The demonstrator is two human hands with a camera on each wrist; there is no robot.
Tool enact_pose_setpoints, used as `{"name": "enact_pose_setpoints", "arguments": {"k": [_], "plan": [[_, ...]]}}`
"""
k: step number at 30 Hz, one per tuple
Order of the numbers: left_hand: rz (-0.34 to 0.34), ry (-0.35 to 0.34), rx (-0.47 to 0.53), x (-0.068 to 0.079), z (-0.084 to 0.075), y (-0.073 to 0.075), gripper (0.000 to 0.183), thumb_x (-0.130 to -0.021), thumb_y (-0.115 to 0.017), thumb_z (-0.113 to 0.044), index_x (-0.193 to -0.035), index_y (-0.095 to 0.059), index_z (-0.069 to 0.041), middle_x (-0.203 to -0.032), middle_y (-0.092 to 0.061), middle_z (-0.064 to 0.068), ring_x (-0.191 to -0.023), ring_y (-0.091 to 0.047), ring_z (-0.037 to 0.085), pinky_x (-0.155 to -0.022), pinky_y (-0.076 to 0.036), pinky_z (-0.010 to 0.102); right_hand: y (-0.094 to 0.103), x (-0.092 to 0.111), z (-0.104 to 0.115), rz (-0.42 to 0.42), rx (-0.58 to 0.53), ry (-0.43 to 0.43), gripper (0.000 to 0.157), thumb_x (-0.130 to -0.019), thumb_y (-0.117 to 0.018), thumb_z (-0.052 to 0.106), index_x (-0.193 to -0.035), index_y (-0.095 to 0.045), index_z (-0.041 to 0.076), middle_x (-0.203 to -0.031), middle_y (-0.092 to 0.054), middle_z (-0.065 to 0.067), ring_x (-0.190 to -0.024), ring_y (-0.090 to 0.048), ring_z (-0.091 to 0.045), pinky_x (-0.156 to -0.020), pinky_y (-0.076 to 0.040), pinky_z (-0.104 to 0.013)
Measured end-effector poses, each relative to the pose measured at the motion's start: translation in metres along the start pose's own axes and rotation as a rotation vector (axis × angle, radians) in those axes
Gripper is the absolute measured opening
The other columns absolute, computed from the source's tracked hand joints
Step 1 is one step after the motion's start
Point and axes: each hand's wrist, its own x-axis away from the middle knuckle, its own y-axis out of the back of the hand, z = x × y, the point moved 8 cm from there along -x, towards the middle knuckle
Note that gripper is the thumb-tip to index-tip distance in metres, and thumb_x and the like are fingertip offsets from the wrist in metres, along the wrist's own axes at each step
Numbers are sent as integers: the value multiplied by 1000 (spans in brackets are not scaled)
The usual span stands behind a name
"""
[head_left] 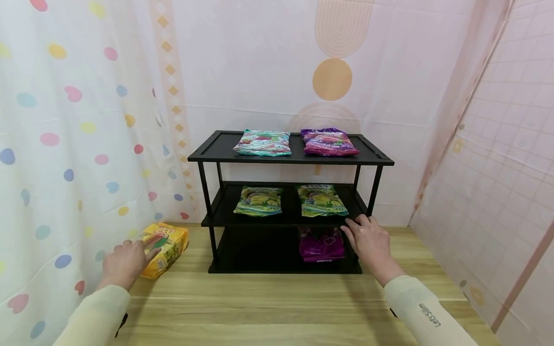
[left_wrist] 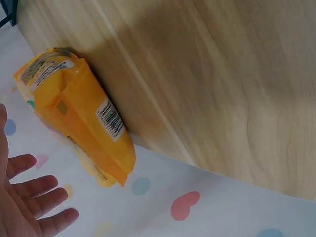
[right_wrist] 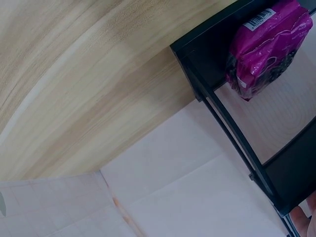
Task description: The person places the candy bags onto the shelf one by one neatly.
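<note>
A yellow snack bag [head_left: 166, 245] lies on the table at the left, leaning by the curtain. My left hand [head_left: 125, 263] is beside it; in the left wrist view its fingers [left_wrist: 39, 187] are spread apart from the yellow bag. A black three-tier shelf rack [head_left: 281, 225] stands in the middle. My right hand [head_left: 370, 242] grips the front right corner of its middle tier, partly out of frame in the right wrist view. Below that tier, on the bottom one, sits a purple bag [head_left: 321, 246], also seen close to the post in the right wrist view.
Two green-yellow bags, one left [head_left: 258, 201] and one right [head_left: 321, 201], lie on the middle tier. A teal-white bag [head_left: 263, 143] and a purple-pink bag [head_left: 330, 143] rest on top. Curtains border the wooden table [head_left: 259, 307] behind and at both sides.
</note>
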Motion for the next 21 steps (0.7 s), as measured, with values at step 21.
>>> {"name": "enact_pose_setpoints", "arguments": {"k": [21], "plan": [[184, 4, 81, 3, -7, -40, 96, -91, -58, -64, -147, -21, 5, -116, -32, 54, -108, -36, 69, -81, -38, 74, -2, 0, 0, 15, 8, -8, 29, -90, -72, 34, -105, -79, 11, -91, -66, -14, -75, -60, -33, -50, -53, -47]]}}
